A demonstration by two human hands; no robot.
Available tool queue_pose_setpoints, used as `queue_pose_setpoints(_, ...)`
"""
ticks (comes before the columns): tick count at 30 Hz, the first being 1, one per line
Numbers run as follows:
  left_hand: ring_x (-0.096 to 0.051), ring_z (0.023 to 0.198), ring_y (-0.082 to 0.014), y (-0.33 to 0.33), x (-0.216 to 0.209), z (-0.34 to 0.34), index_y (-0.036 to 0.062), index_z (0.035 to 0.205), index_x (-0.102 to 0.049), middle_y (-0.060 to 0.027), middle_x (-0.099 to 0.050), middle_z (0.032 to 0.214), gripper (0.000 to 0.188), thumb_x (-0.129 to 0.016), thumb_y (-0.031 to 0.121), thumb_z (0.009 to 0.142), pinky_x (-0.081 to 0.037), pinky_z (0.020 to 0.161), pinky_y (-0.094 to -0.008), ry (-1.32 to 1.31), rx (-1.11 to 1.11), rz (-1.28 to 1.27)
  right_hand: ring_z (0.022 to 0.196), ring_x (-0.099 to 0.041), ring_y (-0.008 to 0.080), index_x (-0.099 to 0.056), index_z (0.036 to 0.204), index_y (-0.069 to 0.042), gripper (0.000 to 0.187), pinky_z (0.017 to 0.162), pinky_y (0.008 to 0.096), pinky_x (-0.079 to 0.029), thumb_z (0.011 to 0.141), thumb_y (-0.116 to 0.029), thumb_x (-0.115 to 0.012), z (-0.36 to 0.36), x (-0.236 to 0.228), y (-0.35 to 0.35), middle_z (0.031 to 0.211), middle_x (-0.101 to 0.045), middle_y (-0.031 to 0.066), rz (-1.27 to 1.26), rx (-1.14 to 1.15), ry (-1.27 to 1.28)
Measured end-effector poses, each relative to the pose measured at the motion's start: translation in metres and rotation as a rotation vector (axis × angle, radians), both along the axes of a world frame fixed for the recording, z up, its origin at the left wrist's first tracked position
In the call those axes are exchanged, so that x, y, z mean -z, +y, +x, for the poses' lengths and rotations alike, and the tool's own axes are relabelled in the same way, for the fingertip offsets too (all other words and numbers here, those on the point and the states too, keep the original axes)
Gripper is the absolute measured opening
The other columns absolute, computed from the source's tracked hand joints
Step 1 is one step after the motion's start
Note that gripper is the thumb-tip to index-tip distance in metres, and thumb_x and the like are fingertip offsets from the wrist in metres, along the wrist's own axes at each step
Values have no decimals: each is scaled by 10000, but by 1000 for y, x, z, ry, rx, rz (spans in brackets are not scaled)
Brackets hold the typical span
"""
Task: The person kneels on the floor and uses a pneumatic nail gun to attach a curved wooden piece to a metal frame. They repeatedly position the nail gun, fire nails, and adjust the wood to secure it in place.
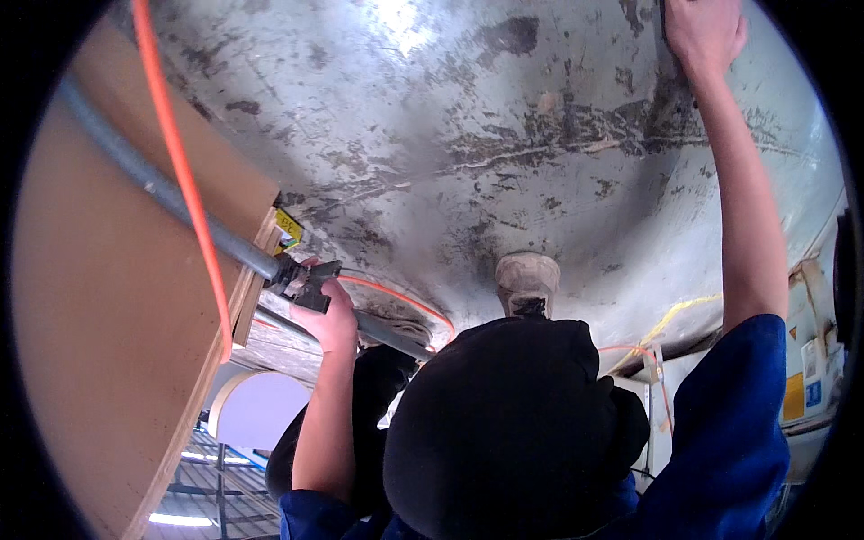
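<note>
Gripping the black piece [288, 273] on the grey pipe [180, 196], our left hand [337, 319] seems curled round it, just beside the edge of the brown board [90, 315]. We think this job is partway, because that piece is in our hand and not let go yet. We can't tell how much is done or how much is left. Our left arm comes up from below, with the hand tipped in toward the pipe. Our right arm reaches high and nearly straight, and its right hand [711, 36] is at the top, over the big grey sheet [360, 108] with dark marks. Its fingers are cut off, so we can't tell if it holds anything. An orange hose [175, 135] crosses the pipe. A pale cup shape [526, 273] is between our arms
</note>
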State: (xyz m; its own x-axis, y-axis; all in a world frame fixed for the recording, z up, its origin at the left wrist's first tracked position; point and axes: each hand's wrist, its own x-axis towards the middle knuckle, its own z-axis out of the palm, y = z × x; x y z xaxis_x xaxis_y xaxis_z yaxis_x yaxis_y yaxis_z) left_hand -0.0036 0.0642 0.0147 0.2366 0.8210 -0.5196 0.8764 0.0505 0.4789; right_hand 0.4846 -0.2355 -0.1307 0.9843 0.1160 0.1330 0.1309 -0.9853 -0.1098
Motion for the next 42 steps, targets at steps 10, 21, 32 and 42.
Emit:
queue_pose_setpoints(10, -681, 598, -185, 0, 4, 18, -32, 966, -701, -137, -717, 786, 160, -675, 119, 918, -523, 565, -361, -60, 479, 490, 1493, -350, 333, -397, 1559, -81, 864, 1241, 502, -179, 952, -692, -456, 13, 18, -22, 1595, -427, 130, 14, -107, -151)
queue_pose_setpoints(21, -725, 748, -275, 109, -103, 6, -8, 1139, -674, -151, -718, 773, 474, -761, 384, 887, -571, 710, -399, 235, 1239, -246, 1572, -115, 414, -122, 1648, -54, 1075, 1266, 527, -47, 919, -758, -480, -62, 2, -40, 1701, -192, 182, -30, -123, 199)
queue_pose_setpoints(32, -642, 749, -384, 176, -42, -145, -25, 980, -547, -185, -651, 813, 489, -838, 329, 812, -534, 723, -464, 18, 530, 582, 1436, -419, 404, -461, 1470, 54, 904, 1186, 454, -357, 875, -569, -734, -257, -188, 193, 1534, -433, 290, 489, -879, 1052)
queue_pose_setpoints(42, -641, 701, -356, 188, -14, -145, -65, 999, -580, -188, -656, 758, 567, -694, 488, 951, -531, 729, -457, -384, -122, -332, 886, -696, 439, -667, 963, 84, 549, 800, 487, -559, 764, -399, -832, -308, -192, 285, 893, -706, 277, -287, -1172, 1026)
